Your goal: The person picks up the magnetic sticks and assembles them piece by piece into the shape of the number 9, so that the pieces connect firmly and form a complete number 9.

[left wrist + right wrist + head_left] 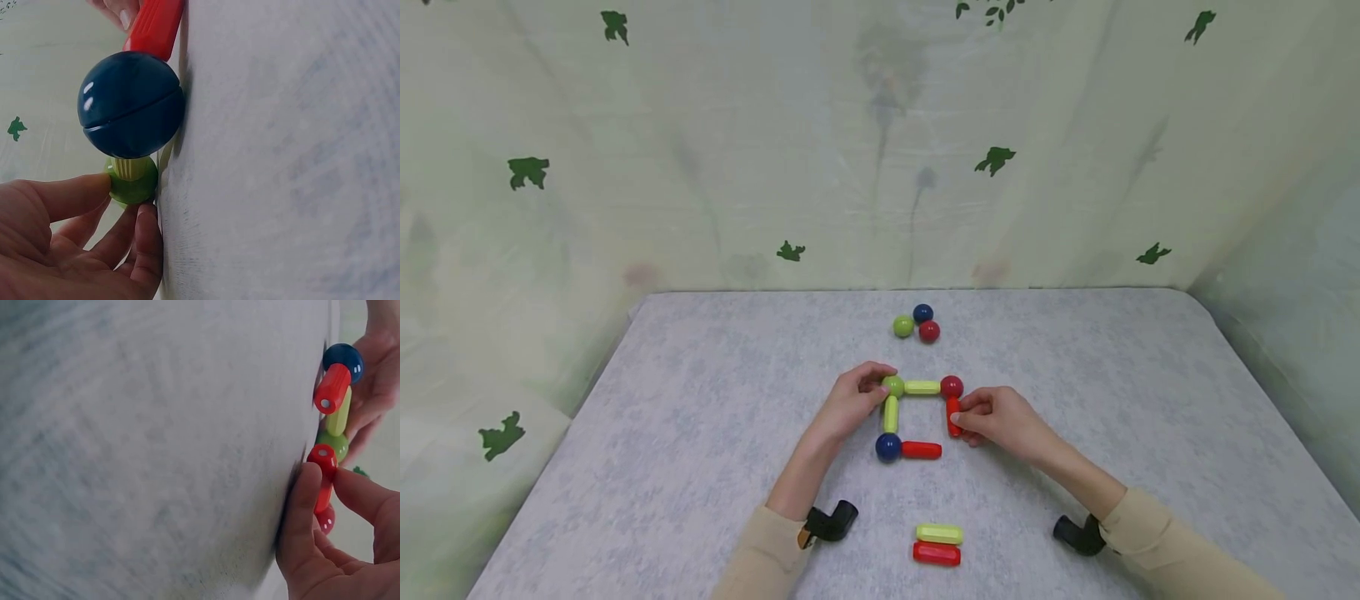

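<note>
Tabletop lay beneath: the right hand pinched a red rod, the left hand a lime-green ball, both beyond the dark-blue ball; a sideways tug could perhaps have pulled that rod off its crimson ball.

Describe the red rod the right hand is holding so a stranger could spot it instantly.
On the grey table, rods and balls form a square lacking one corner ball. Its right side is a red rod joined to a red ball. Only this red rod is pinched by the right hand.
</note>
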Tool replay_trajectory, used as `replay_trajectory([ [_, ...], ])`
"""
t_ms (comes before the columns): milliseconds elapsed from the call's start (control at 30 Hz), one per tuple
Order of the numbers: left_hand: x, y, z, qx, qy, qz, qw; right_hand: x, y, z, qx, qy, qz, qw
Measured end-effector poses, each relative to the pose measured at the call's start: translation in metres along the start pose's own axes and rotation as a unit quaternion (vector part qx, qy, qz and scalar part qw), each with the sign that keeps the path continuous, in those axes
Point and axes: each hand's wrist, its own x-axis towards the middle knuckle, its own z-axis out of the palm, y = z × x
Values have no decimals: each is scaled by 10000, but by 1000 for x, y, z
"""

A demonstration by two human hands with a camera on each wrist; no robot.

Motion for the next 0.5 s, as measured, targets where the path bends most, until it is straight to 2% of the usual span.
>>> replay_trajectory([
  [200,-1,0,1,-4,-12,8,10000,1,1,1,-258,53,-19,9997],
  [500,-2,0,0,13,-41,-20,10000,0,2,2,-292,56,18,9996],
])
